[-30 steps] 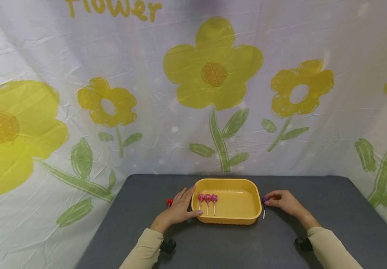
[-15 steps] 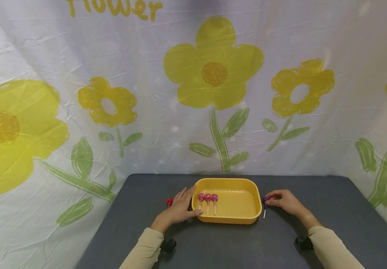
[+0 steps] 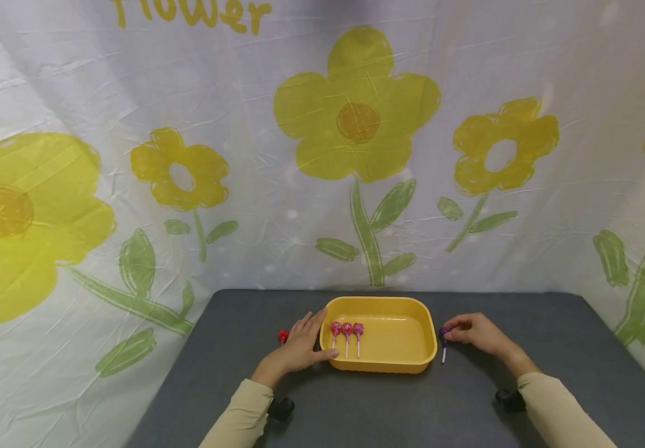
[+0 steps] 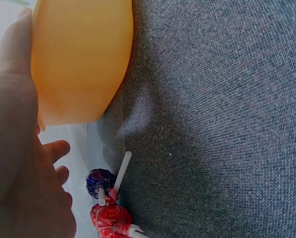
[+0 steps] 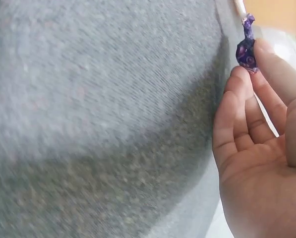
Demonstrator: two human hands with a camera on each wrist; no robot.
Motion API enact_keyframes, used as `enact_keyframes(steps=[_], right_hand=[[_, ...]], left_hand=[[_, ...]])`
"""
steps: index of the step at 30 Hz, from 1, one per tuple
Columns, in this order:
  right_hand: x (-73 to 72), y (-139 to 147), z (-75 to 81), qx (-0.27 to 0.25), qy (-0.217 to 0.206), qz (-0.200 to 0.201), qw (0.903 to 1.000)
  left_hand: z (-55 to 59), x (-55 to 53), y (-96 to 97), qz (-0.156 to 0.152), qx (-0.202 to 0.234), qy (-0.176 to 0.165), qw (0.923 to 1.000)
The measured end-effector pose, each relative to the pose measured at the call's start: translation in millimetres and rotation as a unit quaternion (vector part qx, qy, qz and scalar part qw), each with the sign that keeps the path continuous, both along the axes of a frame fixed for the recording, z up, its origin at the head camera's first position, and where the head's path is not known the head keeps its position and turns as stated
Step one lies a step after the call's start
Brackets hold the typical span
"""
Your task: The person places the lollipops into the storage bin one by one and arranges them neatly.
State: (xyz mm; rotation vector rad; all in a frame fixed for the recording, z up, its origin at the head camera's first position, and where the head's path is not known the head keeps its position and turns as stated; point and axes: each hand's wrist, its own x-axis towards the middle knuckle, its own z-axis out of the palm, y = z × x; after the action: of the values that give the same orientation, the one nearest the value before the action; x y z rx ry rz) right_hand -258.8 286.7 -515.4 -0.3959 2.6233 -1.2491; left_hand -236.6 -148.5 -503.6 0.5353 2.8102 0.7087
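Note:
Beyond the right end of the yellow tray point(image 3: 400, 364), my right hand point(image 3: 479, 333) pinches a purple-wrapped lollipop point(image 5: 246, 53) by its head between thumb and fingertips. Its white stick points toward the near side in the head view. My left hand point(image 3: 295, 350) rests against the tray's left end, fingers extended along the rim and thumb at the near left corner. Three pink-wrapped lollipops point(image 3: 347, 328) lie side by side in the tray's left part, sticks toward me. Left of the tray, a red lollipop point(image 4: 110, 218) and a dark blue one point(image 4: 100, 181) lie close together, mostly hidden behind my left hand in the head view.
The tray stands near the back of a dark grey table point(image 3: 378, 410). Behind the table hangs a white cloth point(image 3: 266, 205) printed with yellow flowers. Black wrist cameras sit under both forearms.
My right hand has shifted slightly to the right with the purple lollipop, a little farther from the tray. The left hand and the tray keep their places.

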Motion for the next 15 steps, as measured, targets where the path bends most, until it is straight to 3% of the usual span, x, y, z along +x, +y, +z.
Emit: enact_keyframes(steps=[6,15], right_hand=[[-3.8,4.8,10.8,-0.003,-0.004,0.018,0.9998],[-10.8,8.8,39.1,0.017,-0.021,0.042,0.9988]], left_hand=[[0.1,0.0,-0.2,0.001,0.001,0.002,1.0000],[-0.9,0.0,-1.2,-0.007,0.000,0.008,0.9999]])
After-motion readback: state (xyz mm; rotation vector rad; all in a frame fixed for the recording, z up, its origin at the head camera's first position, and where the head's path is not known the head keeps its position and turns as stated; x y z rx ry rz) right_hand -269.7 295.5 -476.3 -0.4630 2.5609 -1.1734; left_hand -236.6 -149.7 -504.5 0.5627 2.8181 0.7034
